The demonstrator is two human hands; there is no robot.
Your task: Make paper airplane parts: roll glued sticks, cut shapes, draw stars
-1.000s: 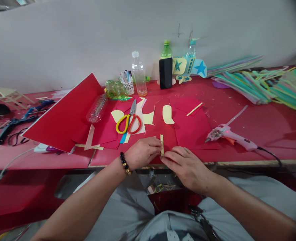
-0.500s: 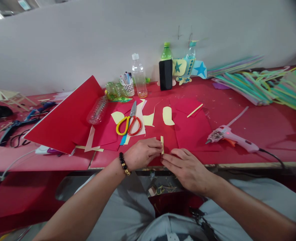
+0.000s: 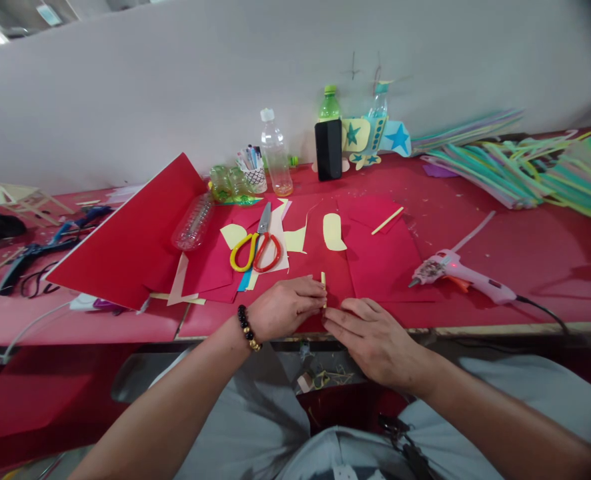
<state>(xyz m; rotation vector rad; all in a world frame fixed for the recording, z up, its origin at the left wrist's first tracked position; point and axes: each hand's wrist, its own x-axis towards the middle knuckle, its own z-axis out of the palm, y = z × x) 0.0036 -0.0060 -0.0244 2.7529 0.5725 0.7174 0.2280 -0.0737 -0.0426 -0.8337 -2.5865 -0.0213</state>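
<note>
A narrow pale-yellow paper roll points away from me near the table's front edge. My left hand, with a beaded bracelet at the wrist, has its fingers closed on the roll's left side. From the right, the fingertips of my right hand press together at the near end. Fingers hide part of the roll. Beyond my left hand lie scissors with one yellow and one red handle, spread on paper scraps. A cut yellow paper piece lies farther up, and a similar thin yellow roll rests on red paper.
A pink hot glue gun with a cord lies to the right. A red board leans at the left beside a clear plastic bottle. Toward the wall stand a bottle, a pen cup, a phone and bundled strips.
The yellow paper between my fingers looks narrower than before, where it showed two parallel edges. Both hands stay in nearly the same place; the view has shifted slightly.
</note>
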